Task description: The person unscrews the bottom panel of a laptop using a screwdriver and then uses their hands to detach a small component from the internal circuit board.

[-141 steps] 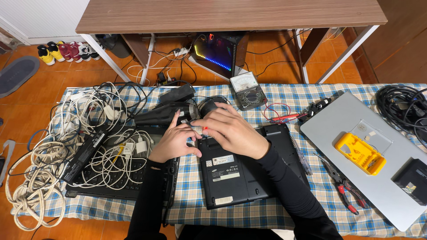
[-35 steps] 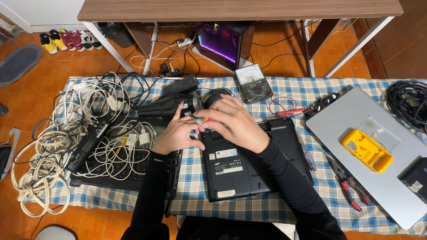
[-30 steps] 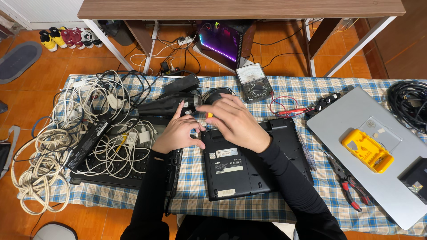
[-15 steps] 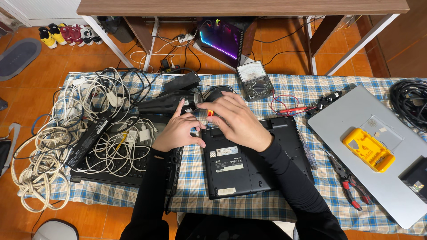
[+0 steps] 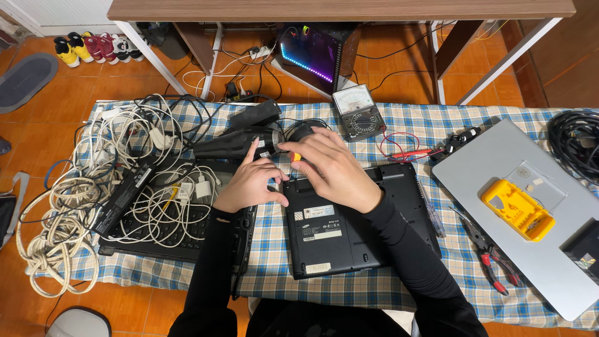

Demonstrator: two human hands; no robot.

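A black laptop [image 5: 355, 234] lies upside down on the checked cloth in front of me. My right hand [image 5: 331, 168] rests over its far left corner, fingers closed around a small screwdriver with an orange-yellow handle [image 5: 296, 157]. My left hand [image 5: 249, 181] sits just left of that corner, thumb pressed against the laptop's edge and forefinger pointing up; whether it holds anything I cannot tell. Both sleeves are black.
Tangled white and black cables [image 5: 106, 181] and a black keyboard [image 5: 168, 228] fill the left side. An analogue multimeter [image 5: 357, 116] with red probes [image 5: 412, 153] lies behind. At right: a silver laptop [image 5: 530, 212], a yellow bit case [image 5: 516, 209], red-handled pliers [image 5: 490, 256], coiled black cable [image 5: 577, 140].
Both hands have stayed at the laptop's far left corner with only small finger movements; my left forefinger now points up. The view has shifted slightly.
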